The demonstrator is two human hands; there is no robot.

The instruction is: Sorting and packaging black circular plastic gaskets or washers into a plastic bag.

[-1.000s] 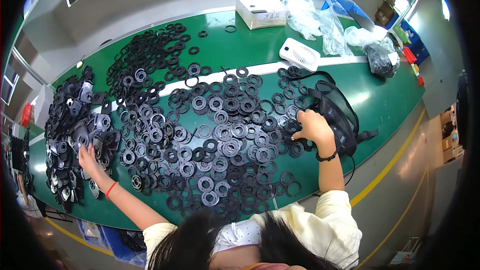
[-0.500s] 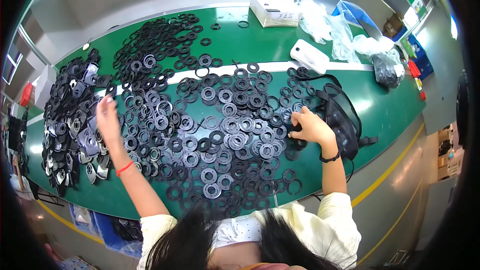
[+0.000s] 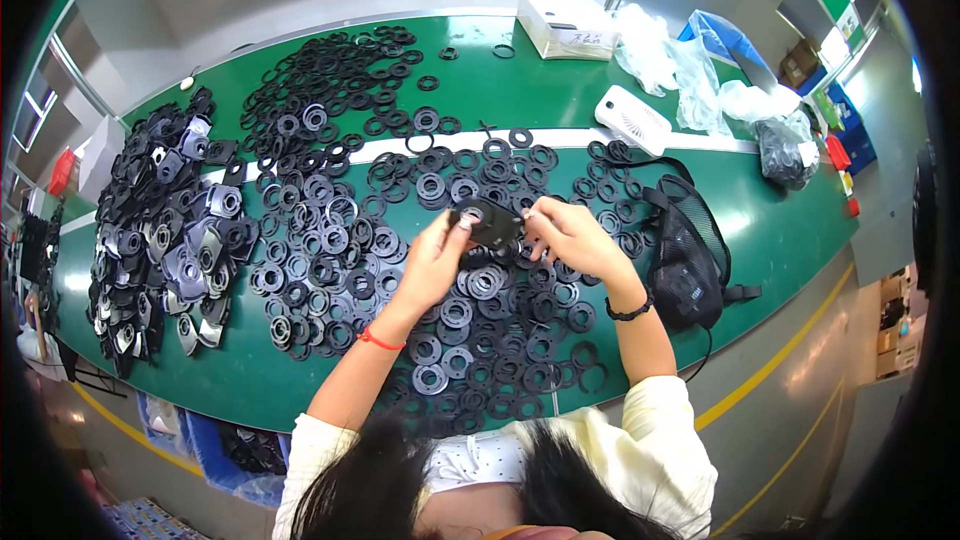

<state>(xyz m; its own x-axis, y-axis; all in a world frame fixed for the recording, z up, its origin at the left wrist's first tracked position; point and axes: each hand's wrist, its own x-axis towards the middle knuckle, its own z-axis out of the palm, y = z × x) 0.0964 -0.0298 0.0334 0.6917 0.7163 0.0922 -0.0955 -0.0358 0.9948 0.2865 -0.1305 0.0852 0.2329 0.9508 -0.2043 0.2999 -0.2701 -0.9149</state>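
Black part [image 3: 497, 227] newly above the rings [image 3: 472, 283] — left fingers [image 3: 464, 224] clamp it; right fingers [image 3: 534, 221] — cannot tell.

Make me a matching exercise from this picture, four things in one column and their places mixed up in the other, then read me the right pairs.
Things
1. dark part
2. red band
3. white box
4. mesh bag

Places
A. around the left wrist
B. on the table, to the right of the right hand
C. between the left hand and the right hand
D. near the table's far edge, beside clear plastic

Pairs: 1-C, 2-A, 3-D, 4-B
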